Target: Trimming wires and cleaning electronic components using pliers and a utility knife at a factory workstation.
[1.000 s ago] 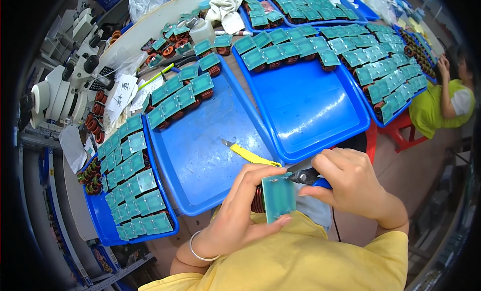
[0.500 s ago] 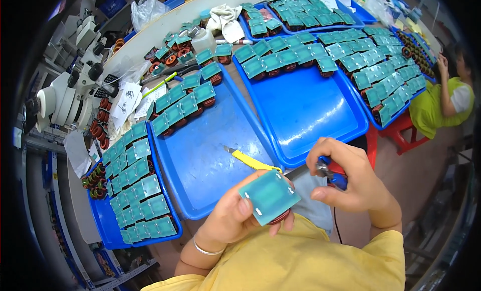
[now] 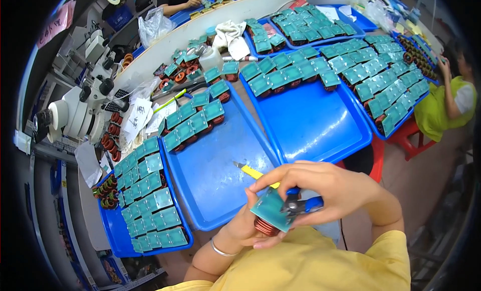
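My left hand [image 3: 244,230] is closed round a copper-wound coil with a square green circuit board [image 3: 268,207] on top. The board tilts, so the reddish-brown windings show beneath it. My right hand [image 3: 330,190] grips a pair of blue-handled cutters [image 3: 305,206], whose metal head lies against the board's right edge. Whether the jaws are on a pin I cannot make out. Beyond my hands, a yellow utility knife [image 3: 252,171] rests in a blue tray [image 3: 215,190], partly covered by my right hand's fingers. Rows of similar boards on coils [image 3: 193,125] stand at that tray's far end.
Another blue tray [image 3: 320,140] sits to the right, with boards along its far side. Fuller trays stand at far left [image 3: 185,241] and far right. Microscopes [image 3: 65,115], papers [image 3: 138,118] and bare coils line the left. A person in yellow-green [image 3: 453,100] sits at right beside a red stool [image 3: 413,143].
My right hand has brought the cutters left and down onto the board. My left hand has tilted the coil, exposing its windings. The whole view has shifted slightly.
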Action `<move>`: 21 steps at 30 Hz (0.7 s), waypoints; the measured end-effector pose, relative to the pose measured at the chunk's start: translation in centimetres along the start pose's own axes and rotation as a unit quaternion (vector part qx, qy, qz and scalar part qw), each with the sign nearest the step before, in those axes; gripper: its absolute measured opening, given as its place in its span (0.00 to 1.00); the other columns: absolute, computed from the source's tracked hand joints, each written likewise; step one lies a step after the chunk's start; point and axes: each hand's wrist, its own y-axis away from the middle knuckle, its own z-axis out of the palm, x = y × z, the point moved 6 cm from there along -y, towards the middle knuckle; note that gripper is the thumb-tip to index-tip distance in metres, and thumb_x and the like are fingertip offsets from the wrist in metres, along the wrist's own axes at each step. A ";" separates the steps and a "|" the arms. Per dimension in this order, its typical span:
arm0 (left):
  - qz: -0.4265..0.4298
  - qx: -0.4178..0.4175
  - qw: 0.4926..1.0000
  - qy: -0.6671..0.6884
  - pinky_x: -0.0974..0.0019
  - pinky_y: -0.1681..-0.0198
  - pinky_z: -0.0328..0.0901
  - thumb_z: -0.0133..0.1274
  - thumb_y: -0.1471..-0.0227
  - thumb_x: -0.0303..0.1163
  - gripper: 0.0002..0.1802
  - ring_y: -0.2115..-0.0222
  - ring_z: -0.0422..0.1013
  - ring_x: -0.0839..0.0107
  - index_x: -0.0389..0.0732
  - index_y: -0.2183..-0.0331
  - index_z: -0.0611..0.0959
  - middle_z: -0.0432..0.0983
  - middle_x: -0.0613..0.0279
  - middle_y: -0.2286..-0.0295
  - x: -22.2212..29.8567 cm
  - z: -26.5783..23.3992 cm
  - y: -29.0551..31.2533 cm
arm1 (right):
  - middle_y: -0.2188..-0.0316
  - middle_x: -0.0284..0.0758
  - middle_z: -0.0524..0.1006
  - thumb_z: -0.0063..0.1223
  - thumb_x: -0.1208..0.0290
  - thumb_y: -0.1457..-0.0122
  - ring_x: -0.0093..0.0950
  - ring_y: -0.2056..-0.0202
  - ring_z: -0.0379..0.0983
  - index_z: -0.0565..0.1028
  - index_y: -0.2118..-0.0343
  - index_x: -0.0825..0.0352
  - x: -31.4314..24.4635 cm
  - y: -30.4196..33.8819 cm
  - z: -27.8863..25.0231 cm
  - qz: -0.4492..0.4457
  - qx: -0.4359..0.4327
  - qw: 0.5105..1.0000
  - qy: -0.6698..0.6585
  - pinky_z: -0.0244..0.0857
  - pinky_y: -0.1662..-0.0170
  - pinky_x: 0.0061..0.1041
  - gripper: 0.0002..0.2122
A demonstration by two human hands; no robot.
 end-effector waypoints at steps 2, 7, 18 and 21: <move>-0.023 0.008 0.991 0.135 0.78 0.94 0.53 0.21 0.58 0.73 0.51 0.92 0.62 0.73 0.37 0.49 0.56 0.69 0.50 0.77 0.3 0.3 -0.7 | 0.59 0.42 0.71 0.64 0.72 0.60 0.33 0.59 0.70 0.66 0.68 0.68 0.4 -0.3 0.0 0.012 -0.012 1.000 0.023 0.64 0.58 0.26 0.18; 0.188 0.229 0.895 -0.332 0.76 0.85 0.59 0.27 0.48 0.62 0.37 0.83 0.68 0.73 0.39 0.50 0.59 0.72 0.54 0.70 7.1 -4.2 -1.5 | 0.70 0.37 0.72 0.65 0.67 0.62 0.27 0.69 0.70 0.69 0.69 0.68 3.5 -0.2 -4.5 0.102 0.172 0.962 0.183 0.64 0.65 0.24 0.19; 0.270 0.492 0.323 -0.761 0.55 0.51 0.55 0.63 0.66 0.30 0.27 0.53 0.57 0.53 0.40 0.60 0.73 0.62 0.49 0.56 18.0 -7.2 0.5 | 0.70 0.39 0.68 0.62 0.65 0.62 0.36 0.64 0.67 0.64 0.68 0.68 13.3 -0.9 -13.2 0.232 0.284 0.632 0.683 0.62 0.66 0.32 0.21; 0.257 0.492 0.267 -0.788 0.50 0.47 0.51 0.65 0.70 0.31 0.29 0.49 0.52 0.49 0.41 0.60 0.74 0.60 0.49 0.54 18.4 -8.5 -1.4 | 0.67 0.39 0.67 0.62 0.65 0.62 0.35 0.62 0.66 0.64 0.68 0.68 14.0 -0.8 -13.2 0.249 0.269 0.635 0.680 0.62 0.65 0.32 0.21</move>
